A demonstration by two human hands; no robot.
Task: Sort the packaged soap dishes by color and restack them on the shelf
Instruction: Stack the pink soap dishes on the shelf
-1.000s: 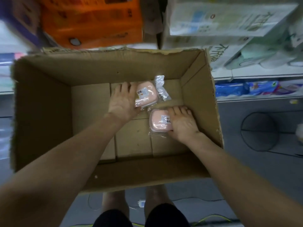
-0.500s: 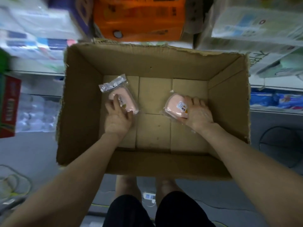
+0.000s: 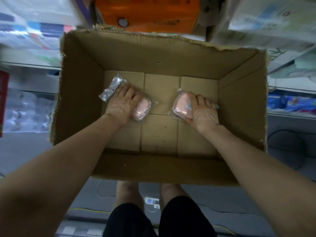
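Two pink oval soap dishes, each sealed in a clear plastic bag, lie on the floor of a large open brown cardboard box (image 3: 77, 93). The left pink soap dish (image 3: 142, 108) sits on the box floor's left side, its bag's empty clear end trailing up toward the left wall. The left hand (image 3: 121, 103) lies over it with fingers curled down on the package, gripping it. The right pink soap dish (image 3: 182, 106) sits well apart on the right side, tilted up on one edge, a white label showing by the fingers. The right hand (image 3: 202, 112) wraps around its right end, thumb below and fingers over the top. Whether either dish is lifted clear of the cardboard is hard to tell. Around the box are blurred shelves of packaged goods, with an orange package (image 3: 147, 12) just behind its far wall.
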